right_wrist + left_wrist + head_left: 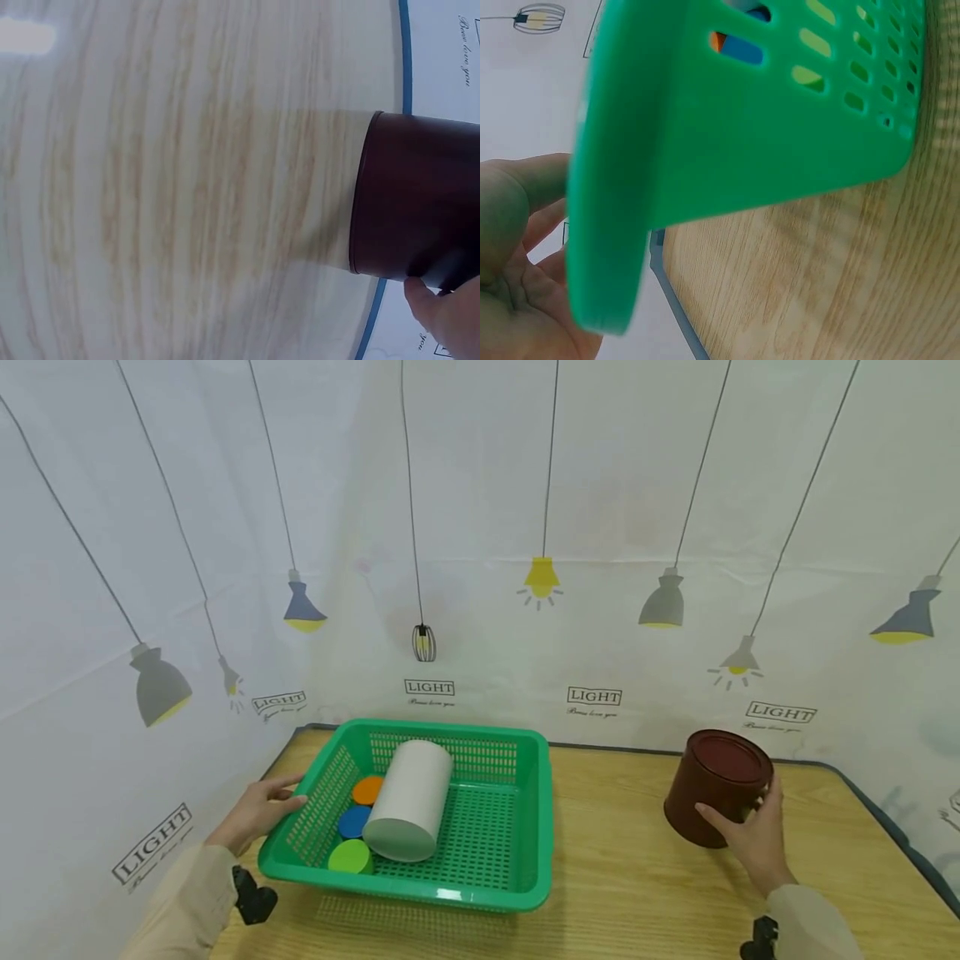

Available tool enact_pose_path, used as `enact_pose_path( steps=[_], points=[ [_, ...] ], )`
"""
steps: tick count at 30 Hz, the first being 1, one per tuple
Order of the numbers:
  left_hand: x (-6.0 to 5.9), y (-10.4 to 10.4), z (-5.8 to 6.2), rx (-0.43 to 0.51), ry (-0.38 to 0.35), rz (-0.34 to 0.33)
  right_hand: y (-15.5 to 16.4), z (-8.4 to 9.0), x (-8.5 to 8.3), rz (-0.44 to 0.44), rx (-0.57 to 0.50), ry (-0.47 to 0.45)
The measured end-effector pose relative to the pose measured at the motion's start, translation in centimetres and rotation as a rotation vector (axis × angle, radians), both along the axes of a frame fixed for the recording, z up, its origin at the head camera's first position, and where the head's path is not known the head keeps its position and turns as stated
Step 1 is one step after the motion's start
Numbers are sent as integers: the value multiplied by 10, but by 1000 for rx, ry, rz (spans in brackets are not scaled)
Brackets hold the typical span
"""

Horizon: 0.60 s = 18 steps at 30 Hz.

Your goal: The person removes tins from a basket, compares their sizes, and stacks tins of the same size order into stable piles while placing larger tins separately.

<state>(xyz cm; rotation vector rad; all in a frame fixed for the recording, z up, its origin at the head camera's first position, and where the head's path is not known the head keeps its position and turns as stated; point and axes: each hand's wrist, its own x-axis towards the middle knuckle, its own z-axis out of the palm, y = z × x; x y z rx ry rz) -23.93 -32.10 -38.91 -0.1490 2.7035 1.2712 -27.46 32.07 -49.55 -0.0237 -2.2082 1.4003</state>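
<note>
At the left rim of a green plastic basket (517,893) is my left hand (258,814), thumb and fingers about the edge. The left wrist view shows the hand (517,247) at the basket's rim (611,187), which hides its fingertips. Inside the basket a white cylinder (412,797) lies on its side. Along its left are round orange (367,790), blue (354,822) and lime green (351,856) pieces. On the right, my right hand (753,843) grips a dark brown lidded tin (705,793), thumb on its near side. The tin leans slightly, lid up.
The wood-patterned table (607,852) spans the space between basket and tin. Behind it and to the left hangs a pale sheet (480,510) printed with lamps. A dark edging (600,749) runs along the table's back.
</note>
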Motion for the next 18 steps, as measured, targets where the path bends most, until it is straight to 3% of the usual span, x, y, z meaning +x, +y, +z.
enact_pose_path(
  steps=[12,15,18],
  points=[
    [0,1,1,9,-22,8,25,-4,-5,1,-13,-184],
    [0,0,0,4,-12,3,27,4,2,-2,18,-257],
    [0,0,0,-1,1,-6,17,26,16,9,27,-339]
  ],
)
